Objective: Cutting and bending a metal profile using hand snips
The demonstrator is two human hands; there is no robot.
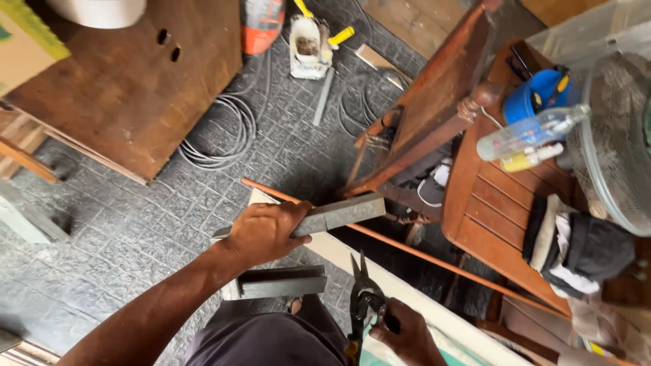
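My left hand (263,232) grips a grey metal channel strip (339,213) near its middle and holds it level above the floor. My right hand (405,332), low in the view, is closed on the handles of metal snips (361,298), whose blades point up towards the strip without touching it. A second, shorter piece of grey channel (281,282) lies just below my left hand, above my lap.
A cream-coloured board (407,291) and a thin orange rod (434,261) run diagonally under the hands. A wooden chair (488,203) at right carries a plastic bottle (529,132), blue cup and folded clothes. A wooden box (129,88), coiled cable (227,132) and fan (617,149) stand around.
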